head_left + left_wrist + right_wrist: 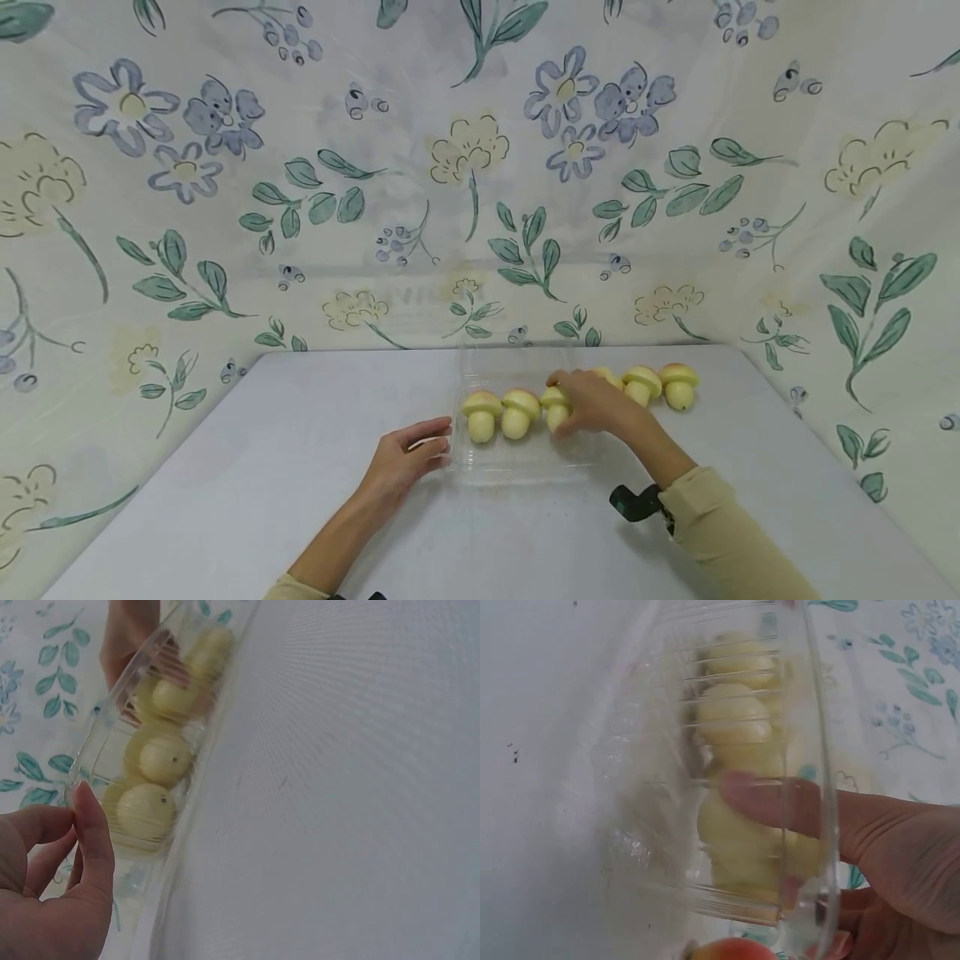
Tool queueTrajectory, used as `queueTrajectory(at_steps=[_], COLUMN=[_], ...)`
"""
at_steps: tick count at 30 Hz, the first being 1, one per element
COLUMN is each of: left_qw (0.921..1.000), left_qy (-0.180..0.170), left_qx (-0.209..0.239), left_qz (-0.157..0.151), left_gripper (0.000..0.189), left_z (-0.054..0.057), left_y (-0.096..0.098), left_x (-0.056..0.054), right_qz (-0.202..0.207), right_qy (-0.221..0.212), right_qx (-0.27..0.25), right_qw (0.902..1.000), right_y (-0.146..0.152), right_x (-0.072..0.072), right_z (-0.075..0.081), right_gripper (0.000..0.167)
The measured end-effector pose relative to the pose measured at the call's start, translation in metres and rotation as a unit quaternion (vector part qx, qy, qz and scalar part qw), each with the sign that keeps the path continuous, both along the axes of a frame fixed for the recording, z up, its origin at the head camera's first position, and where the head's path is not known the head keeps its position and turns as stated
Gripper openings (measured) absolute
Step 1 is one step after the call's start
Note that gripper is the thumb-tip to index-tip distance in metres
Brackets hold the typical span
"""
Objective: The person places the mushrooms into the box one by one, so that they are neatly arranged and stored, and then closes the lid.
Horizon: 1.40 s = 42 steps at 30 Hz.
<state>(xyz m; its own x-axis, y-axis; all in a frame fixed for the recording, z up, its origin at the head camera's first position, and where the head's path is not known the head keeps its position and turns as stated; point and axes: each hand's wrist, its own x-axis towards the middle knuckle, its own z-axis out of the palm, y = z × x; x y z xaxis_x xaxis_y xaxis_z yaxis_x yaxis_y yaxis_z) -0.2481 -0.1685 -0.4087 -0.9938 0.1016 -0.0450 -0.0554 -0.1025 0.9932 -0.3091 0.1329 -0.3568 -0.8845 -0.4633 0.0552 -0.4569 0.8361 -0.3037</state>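
Observation:
A clear plastic box [517, 468] stands on the white table with yellow mushroom-shaped pieces in a row inside, their caps tinged red. My left hand [405, 454] is at the box's left side; in the left wrist view its thumb and a finger pinch the rim. Two pieces, a left one [482, 417] and a middle one [520, 414], sit in the left part. My right hand [596, 402] reaches into the box and grips a third mushroom-shaped piece [555, 408] beside them. In the right wrist view the thumb shows through the clear wall.
To the right of the box, several more mushroom-shaped pieces [679, 387] stand in a line on the table [337, 392], one partly hidden by the right hand. A flower-patterned cloth [420, 208] rises behind the table and at both sides.

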Motion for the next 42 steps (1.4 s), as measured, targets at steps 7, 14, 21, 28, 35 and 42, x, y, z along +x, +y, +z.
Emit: queueTrajectory(at_steps=[7, 14, 21, 28, 35, 42], left_qw=[1.0, 1.0, 0.9999, 1.0, 1.0, 1.0], left_qy=[0.001, 0.0, -0.003, -0.007, 0.006, 0.004], left_qx=[0.0, 0.0, 0.005, -0.002, -0.006, 0.0], left_qz=[0.001, 0.005, 0.012, -0.001, -0.004, -0.005], left_gripper=[0.047, 0.046, 0.045, 0.048, 0.046, 0.048], left_z=[0.0, 0.0, -0.001, -0.007, -0.002, 0.001], left_y=[0.0, -0.001, 0.0, -0.002, -0.002, -0.003], left_x=[0.001, 0.001, 0.003, 0.004, 0.003, 0.004], right_qz=[-0.021, -0.031, -0.038, -0.043, -0.043, -0.081], right_qy=[-0.002, 0.004, 0.016, 0.046, 0.11, 0.1], right_qx=[0.018, 0.029, 0.018, -0.013, -0.027, -0.038], right_qw=[0.9996, 0.9991, 0.999, 0.998, 0.9927, 0.9909], right_y=[-0.007, -0.011, -0.01, 0.004, 0.027, 0.059], right_x=[0.0, 0.002, 0.002, 0.012, 0.013, 0.011], right_z=[-0.001, -0.002, -0.005, -0.007, 0.003, 0.01], right_gripper=[0.071, 0.067, 0.069, 0.063, 0.052, 0.051])
